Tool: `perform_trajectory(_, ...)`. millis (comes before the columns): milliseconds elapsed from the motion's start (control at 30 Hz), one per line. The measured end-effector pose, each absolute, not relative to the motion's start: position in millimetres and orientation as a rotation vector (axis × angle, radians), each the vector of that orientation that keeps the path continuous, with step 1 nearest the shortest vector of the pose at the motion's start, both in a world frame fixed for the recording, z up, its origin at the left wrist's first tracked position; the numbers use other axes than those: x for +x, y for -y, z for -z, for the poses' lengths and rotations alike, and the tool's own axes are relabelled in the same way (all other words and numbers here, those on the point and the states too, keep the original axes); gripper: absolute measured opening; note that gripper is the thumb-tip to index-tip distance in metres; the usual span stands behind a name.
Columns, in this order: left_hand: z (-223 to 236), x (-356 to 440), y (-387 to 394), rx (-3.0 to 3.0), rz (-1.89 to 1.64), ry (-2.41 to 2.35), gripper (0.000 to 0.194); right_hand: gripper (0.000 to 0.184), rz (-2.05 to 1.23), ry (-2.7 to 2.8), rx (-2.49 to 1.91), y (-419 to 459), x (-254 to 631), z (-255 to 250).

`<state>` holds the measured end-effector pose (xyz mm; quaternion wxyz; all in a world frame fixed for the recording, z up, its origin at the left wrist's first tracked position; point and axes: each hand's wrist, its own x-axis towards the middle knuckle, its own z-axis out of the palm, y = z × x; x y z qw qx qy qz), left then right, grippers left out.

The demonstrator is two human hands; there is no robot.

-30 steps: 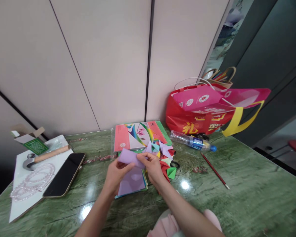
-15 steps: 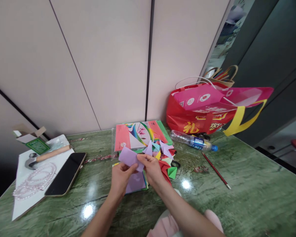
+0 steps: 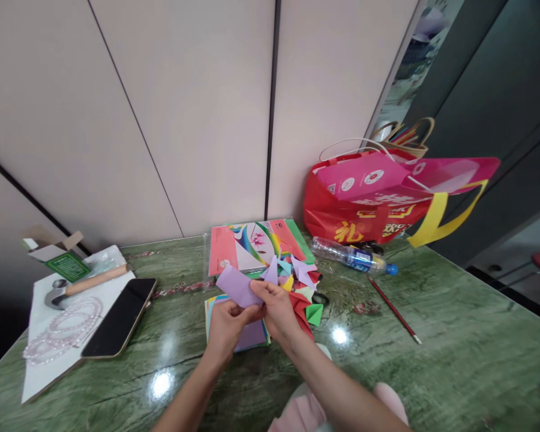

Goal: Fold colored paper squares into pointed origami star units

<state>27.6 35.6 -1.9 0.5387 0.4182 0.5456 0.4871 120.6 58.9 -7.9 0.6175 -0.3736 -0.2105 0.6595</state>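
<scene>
A folded piece of purple paper (image 3: 237, 285) is held up between both hands. My left hand (image 3: 227, 324) pinches its lower edge, with the thumb reaching toward the right side. My right hand (image 3: 276, 305) grips the right end, thumb and fingers closed on it. Beneath my hands lies a stack of coloured paper sheets (image 3: 252, 337), a purple one on top. Several small folded paper pieces (image 3: 301, 273) in purple, red, yellow and green are heaped just right of the stack, close to my right hand.
Behind lies a colourful paper pack (image 3: 225, 243). To the right are a plastic bottle (image 3: 355, 258), a red pencil (image 3: 393, 311) and a red gift bag (image 3: 355, 210). On the left are a phone (image 3: 120, 318), a hammer (image 3: 92, 282), beads (image 3: 67, 327) and a small box (image 3: 67, 264).
My left hand has slid right along the lower edge of the purple paper, its thumb now close to my right fingers. The paper stays at about the same place.
</scene>
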Motion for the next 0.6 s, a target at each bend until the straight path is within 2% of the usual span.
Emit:
perform_trajectory(133, 0, 25, -37, 1.018, -1.156, -1.259, 0.019, 0.018, -1.528, 0.491, -0.845, -60, 122, 8)
perform_trajectory(267, -11, 16, -39, 0.992, -1.244, -1.240, 0.027, 0.016, -1.540, 0.537, -0.820, -60, 124, 10)
perform_trajectory(600, -23, -1, -44, 0.846, -1.288, -1.283, 0.027, 0.019, -1.535, 0.572, -0.841, -61, 125, 12)
